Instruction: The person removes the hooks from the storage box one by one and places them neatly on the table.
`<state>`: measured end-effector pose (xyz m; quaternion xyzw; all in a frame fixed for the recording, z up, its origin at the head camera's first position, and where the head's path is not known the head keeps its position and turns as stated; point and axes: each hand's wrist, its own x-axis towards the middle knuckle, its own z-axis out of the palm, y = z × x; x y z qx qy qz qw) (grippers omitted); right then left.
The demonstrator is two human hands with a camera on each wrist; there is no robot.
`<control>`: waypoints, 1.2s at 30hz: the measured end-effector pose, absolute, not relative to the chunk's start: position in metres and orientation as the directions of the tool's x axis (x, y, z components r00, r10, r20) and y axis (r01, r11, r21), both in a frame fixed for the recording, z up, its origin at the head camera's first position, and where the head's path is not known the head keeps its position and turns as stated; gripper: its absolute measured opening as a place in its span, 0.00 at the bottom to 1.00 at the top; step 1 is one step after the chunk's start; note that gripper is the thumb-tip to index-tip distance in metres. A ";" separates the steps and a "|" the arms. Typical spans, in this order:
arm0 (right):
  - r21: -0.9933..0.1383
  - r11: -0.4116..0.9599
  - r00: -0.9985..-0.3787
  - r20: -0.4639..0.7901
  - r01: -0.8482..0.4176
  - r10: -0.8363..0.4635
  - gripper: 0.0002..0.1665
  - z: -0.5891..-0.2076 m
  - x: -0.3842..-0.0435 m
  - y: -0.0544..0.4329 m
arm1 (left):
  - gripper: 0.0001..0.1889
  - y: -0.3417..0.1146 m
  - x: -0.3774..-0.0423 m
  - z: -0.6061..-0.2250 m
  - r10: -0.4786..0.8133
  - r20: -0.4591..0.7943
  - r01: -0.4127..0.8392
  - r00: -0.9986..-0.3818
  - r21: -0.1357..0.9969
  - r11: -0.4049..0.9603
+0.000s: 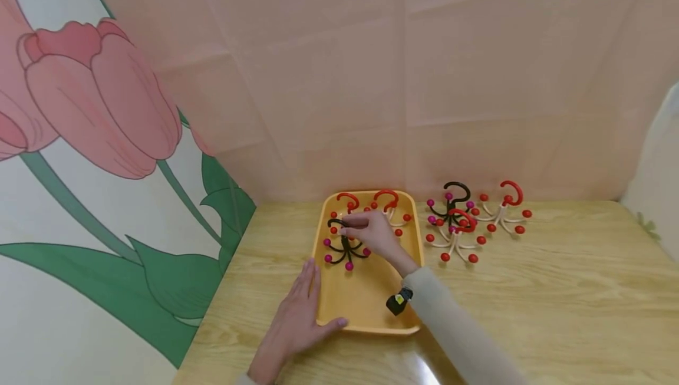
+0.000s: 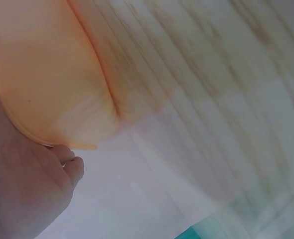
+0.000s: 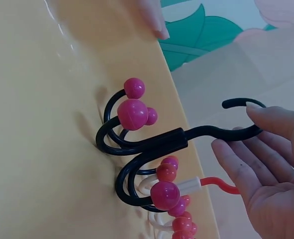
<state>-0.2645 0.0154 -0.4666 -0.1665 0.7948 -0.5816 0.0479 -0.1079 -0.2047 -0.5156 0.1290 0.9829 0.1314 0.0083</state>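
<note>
Right hand: fingers pinch curved top of black hook, likely because curl suits grip and leaves splayed legs, tipped with pink balls, free. Hook roughly upright within yellow tray, near left wall; cannot tell whether legs bear weight. Left hand: fingers straight along tray's left rim, thumb at near edge, seemingly steadying. Tray's far end: two red-topped hooks. Counter, rightward: another black hook, two more red-topped hooks, clustered.
</note>
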 end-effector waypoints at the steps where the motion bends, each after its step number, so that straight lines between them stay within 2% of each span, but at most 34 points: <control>1: -0.941 0.265 -0.941 0.122 -0.211 -0.316 0.20 -0.466 -0.264 0.015 | 0.65 -0.205 -0.108 -0.516 0.253 0.015 0.248 -0.967 0.262 0.933; 12: -0.939 0.274 -0.955 0.132 -0.206 -0.266 0.14 -0.466 -0.260 0.015 | 0.65 -0.203 -0.108 -0.516 0.234 -0.014 0.221 -0.972 0.277 0.935; 31: -0.935 0.282 -0.959 0.145 -0.213 -0.242 0.11 -0.454 -0.257 0.016 | 0.65 -0.205 -0.106 -0.514 0.224 -0.015 0.211 -0.974 0.283 0.936; 36: -0.928 0.273 -0.949 0.182 -0.253 -0.258 0.12 -0.444 -0.252 0.018 | 0.65 -0.205 -0.105 -0.516 0.227 -0.020 0.212 -0.974 0.294 0.932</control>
